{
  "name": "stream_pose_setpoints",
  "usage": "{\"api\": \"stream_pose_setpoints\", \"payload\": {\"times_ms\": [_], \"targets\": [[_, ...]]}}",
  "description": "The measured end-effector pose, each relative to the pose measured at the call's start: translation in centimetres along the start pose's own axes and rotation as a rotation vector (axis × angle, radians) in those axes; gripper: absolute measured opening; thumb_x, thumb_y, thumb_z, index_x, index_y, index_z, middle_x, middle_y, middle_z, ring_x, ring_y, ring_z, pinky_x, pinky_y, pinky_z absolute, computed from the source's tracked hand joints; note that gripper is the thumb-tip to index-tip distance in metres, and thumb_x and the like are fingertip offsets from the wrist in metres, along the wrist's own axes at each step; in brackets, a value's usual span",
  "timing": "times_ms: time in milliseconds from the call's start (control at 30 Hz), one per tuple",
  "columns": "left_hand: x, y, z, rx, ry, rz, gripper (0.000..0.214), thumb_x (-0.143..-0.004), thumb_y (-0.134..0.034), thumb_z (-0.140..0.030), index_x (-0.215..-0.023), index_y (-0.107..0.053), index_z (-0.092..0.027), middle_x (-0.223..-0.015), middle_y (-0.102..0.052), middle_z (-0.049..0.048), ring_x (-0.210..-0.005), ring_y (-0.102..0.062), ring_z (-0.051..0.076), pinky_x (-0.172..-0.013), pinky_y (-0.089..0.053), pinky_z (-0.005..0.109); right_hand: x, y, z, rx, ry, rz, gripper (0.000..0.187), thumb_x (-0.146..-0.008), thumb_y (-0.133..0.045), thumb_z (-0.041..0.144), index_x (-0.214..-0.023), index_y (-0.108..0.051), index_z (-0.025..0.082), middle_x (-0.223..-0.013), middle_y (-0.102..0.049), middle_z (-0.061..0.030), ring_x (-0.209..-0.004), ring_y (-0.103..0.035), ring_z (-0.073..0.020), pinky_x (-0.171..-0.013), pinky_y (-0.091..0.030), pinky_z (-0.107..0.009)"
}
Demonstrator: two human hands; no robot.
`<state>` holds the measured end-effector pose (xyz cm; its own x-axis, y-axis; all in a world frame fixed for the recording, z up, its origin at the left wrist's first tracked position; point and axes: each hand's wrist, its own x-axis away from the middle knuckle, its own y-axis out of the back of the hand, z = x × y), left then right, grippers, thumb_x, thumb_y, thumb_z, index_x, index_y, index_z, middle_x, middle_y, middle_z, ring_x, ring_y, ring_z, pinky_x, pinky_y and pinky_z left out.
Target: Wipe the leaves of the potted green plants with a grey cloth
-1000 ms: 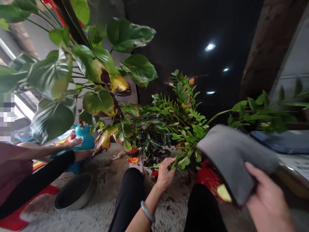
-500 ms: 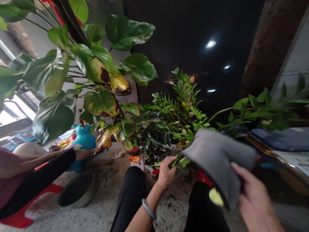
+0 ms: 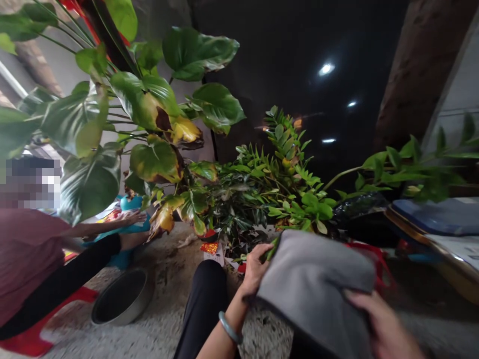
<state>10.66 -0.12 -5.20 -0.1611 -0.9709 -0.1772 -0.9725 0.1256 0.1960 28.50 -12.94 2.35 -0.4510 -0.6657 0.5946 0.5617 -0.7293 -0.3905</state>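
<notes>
My left hand (image 3: pixel 258 267), with a pale green bangle (image 3: pixel 229 326) on its wrist, is closed around a green plant stem (image 3: pixel 274 248) low in front of me. My right hand (image 3: pixel 377 319) grips a grey cloth (image 3: pixel 318 279) by its right side. The cloth is spread out between both hands and covers part of the stem and my right leg. Its left edge reaches up to my left hand; whether they touch I cannot tell. Just beyond the cloth rises a leafy green plant (image 3: pixel 288 174).
A large-leaved plant (image 3: pixel 149 154) with yellowing leaves stands left. At far left a person in a pink top (image 3: pixel 33 249) sits on a red stool (image 3: pixel 30 344), near a metal basin (image 3: pixel 121 299). Right are a red plastic stool (image 3: pixel 381 269) and a stacked table (image 3: pixel 437 217).
The cloth has swung left and down, unfolding toward my left hand. My left hand keeps its hold on the stem. The seated person has leaned into view with an arm stretched forward.
</notes>
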Motion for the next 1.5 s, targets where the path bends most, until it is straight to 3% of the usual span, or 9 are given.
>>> {"api": "stream_pose_setpoints", "payload": {"times_ms": [100, 200, 467, 567, 700, 833, 1000, 1267, 1500], "targets": [[-0.1, -0.6, 0.1, -0.036, -0.117, -0.011, 0.037, -0.061, -0.059, 0.0, -0.089, -0.075, -0.019, -0.094, -0.074, 0.0044, -0.094, -0.066, 0.022, -0.09, -0.05, 0.035, -1.6, -1.9, 5.3, -0.286, 0.275, -0.121, 0.029, -0.052, -0.07, 0.013, -0.079, -0.069, 0.026, -0.068, -0.073, 0.0028, -0.068, -0.068, -0.02, -0.075, -0.057, -0.036], [0.0, -0.9, 0.3, -0.065, -0.186, -0.011, 0.038, -0.063, -0.058, -0.001, -0.093, -0.074, -0.019, -0.095, -0.074, 0.0058, -0.093, -0.066, 0.021, -0.088, -0.051, 0.035, -3.1, -5.2, 7.2, -0.382, 0.233, 0.019, 0.025, -0.068, -0.062, 0.015, -0.089, -0.069, 0.026, -0.083, -0.076, 0.0021, -0.084, -0.069, -0.0162, -0.084, -0.055, -0.033], [0.4, 0.3, 0.4, -0.052, -0.111, 0.0, 0.013, -0.071, -0.064, -0.014, -0.08, -0.074, -0.017, -0.083, -0.072, 0.0046, -0.08, -0.064, 0.021, -0.073, -0.051, 0.03, -0.4, -1.7, -1.8, 0.106, -0.066, 0.216, 0.042, -0.046, -0.084, 0.019, -0.086, -0.071, 0.017, -0.073, -0.076, -0.0046, -0.075, -0.071, -0.0287, -0.07, -0.058, -0.039], [0.4, 0.1, 0.5, -0.033, -0.114, -0.004, 0.018, -0.069, -0.064, -0.012, -0.082, -0.076, -0.019, -0.083, -0.073, 0.0048, -0.078, -0.064, 0.02, -0.071, -0.051, 0.029, -0.4, -1.9, 1.6, 0.023, 0.079, 0.089, 0.041, -0.045, -0.082, 0.02, -0.085, -0.071, 0.02, -0.07, -0.075, -0.0021, -0.067, -0.07, -0.0258, -0.059, -0.057, -0.035], [0.3, -0.6, 0.4, -0.02, -0.155, -0.063, 0.029, -0.066, -0.06, -0.009, -0.087, -0.077, -0.02, -0.086, -0.074, 0.0061, -0.074, -0.064, 0.018, -0.067, -0.051, 0.027, -2.2, -5.8, 6.2, -0.285, 0.339, 0.056, 0.036, -0.06, -0.069, 0.016, -0.094, -0.07, 0.027, -0.09, -0.077, 0.0027, -0.088, -0.069, -0.0177, -0.079, -0.056, -0.031], [0.4, -0.2, 0.4, -0.003, -0.151, -0.075, 0.028, -0.065, -0.06, -0.01, -0.085, -0.077, -0.019, -0.085, -0.073, 0.007, -0.072, -0.064, 0.018, -0.066, -0.05, 0.027, -2.9, -6.8, 2.3, -0.207, 0.127, 0.081, 0.026, -0.059, -0.071, 0.017, -0.085, -0.071, 0.023, -0.08, -0.076, -0.0013, -0.087, -0.07, -0.0228, -0.083, -0.056, -0.038], [0.9, 0.8, 1.2, 0.026, -0.089, -0.071, 0.017, -0.07, -0.057, -0.019, -0.071, -0.074, -0.017, -0.072, -0.071, 0.0066, -0.071, -0.062, 0.021, -0.068, -0.05, 0.031, -0.6, -2.9, -2.8, 0.152, -0.053, 0.221, 0.038, -0.036, -0.085, 0.02, -0.072, -0.072, 0.018, -0.069, -0.075, -0.0054, -0.076, -0.071, -0.0311, -0.07, -0.058, -0.041], [0.6, -0.2, 0.6, -0.03, -0.137, -0.055, 0.028, -0.065, -0.057, -0.011, -0.081, -0.078, -0.02, -0.083, -0.075, 0.0059, -0.077, -0.066, 0.02, -0.073, -0.051, 0.029, -2.2, -6.5, 6.1, -0.219, 0.396, 0.052, 0.041, -0.047, -0.075, 0.018, -0.087, -0.071, 0.027, -0.089, -0.077, 0.0017, -0.094, -0.068, -0.0232, -0.079, -0.057, -0.036], [0.8, 1.7, 1.0, -0.094, -0.047, -0.038, 0.021, -0.063, -0.058, -0.011, -0.073, -0.075, -0.019, -0.076, -0.073, 0.0033, -0.072, -0.063, 0.018, -0.064, -0.049, 0.026, -1.4, -5.7, -3.2, 0.082, -0.123, 0.223, 0.031, -0.042, -0.081, 0.026, -0.07, -0.07, 0.017, -0.068, -0.075, -0.0077, -0.085, -0.07, -0.0331, -0.076, -0.058, -0.044]]}}
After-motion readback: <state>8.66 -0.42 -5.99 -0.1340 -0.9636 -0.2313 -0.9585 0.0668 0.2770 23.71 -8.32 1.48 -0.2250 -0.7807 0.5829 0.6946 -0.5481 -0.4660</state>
